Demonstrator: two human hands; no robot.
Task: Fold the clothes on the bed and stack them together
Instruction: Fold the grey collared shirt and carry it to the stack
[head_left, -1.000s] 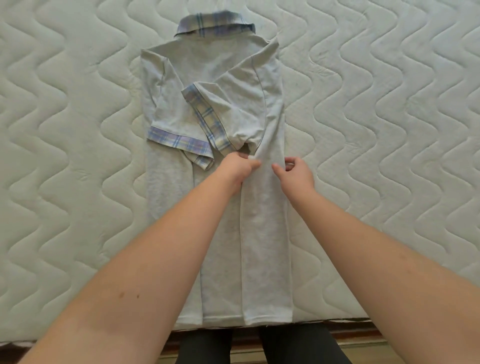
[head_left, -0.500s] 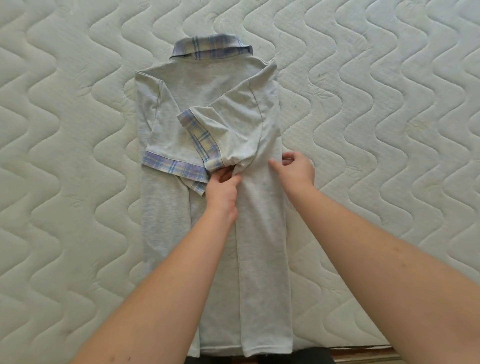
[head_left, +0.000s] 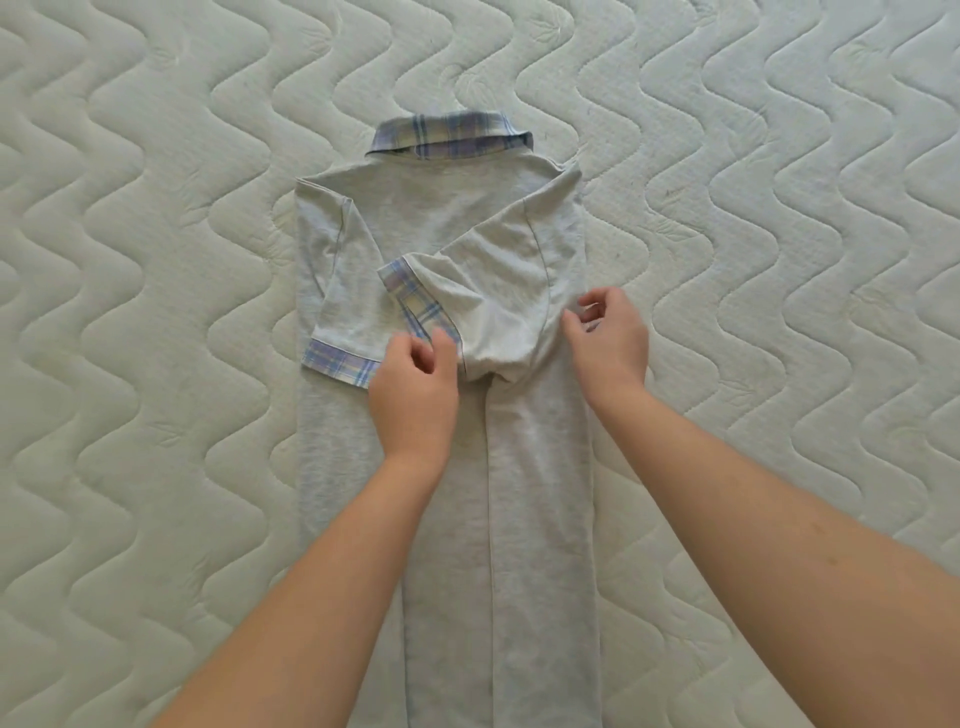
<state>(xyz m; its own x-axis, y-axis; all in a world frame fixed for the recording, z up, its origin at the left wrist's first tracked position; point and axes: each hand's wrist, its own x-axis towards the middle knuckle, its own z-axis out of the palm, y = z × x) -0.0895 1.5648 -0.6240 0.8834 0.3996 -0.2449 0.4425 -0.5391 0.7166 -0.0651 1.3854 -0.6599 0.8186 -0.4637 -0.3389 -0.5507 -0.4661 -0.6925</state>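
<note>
Left hand (head_left: 413, 387) lies over the middle of the garment, fingers curled loosely at the end of the plaid cuff band (head_left: 418, 306) of the upper folded sleeve; whether it pinches the band or merely touches it cannot be told; right hand (head_left: 610, 345) rests at the right folded edge of the garment, fingers half curled and parted, holding nothing that can be seen. Half a second earlier the left hand sat lower, tucked under the sleeve's lower corner, and the right thumb and fingers were closed at the edge; the left hand has since moved up onto the band and the right hand has loosened; judged from this, the sleeve is being smoothed and set, not refolded. The thing in hand is a light grey knit short-sleeved polo shirt (head_left: 447, 218) with a blue, lilac and cream plaid collar (head_left: 452, 136); it lies back up, flat, in the middle of the bed, both sides folded inward to a long narrow strip, the right sleeve crossing over the left sleeve's plaid cuff (head_left: 340, 361). Cloth is soft and limp, with a slight bulge below the upper sleeve. The bed shows a pale quilted mattress (head_left: 156, 260) with wavy stitched channels. The lengthwise fold is judged still outstanding; no stack of folded clothes is in view.
</note>
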